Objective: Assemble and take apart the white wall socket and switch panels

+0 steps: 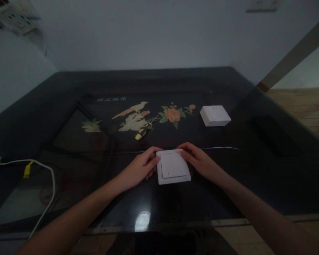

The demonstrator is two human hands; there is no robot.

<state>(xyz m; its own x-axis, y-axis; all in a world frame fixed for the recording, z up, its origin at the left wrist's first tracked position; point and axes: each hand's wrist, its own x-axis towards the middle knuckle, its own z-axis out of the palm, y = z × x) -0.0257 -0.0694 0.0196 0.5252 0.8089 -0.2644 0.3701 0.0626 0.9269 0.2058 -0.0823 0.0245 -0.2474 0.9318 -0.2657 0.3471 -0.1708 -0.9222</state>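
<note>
In the head view, a white switch (pixel 174 166) is right in front of the person, low in the middle, over the dark table (pixel 271 184). It sits between the two hands. The left hand (pixel 145 163) holds its left edge, and the right hand (pixel 195 158) holds its top right corner. The fingers are curled, with both thumbs on the front, so neither hand is nearer. The switch is almost square, so no side looks clearly longer. The line down its middle points away from the person. I cannot tell if its bottom touches the table.

A row of pale writing (pixel 111 99) is on the tabletop. One sign looks like 上, and the last looks like 花. Tiny marks on the switch are too small to read.
</note>
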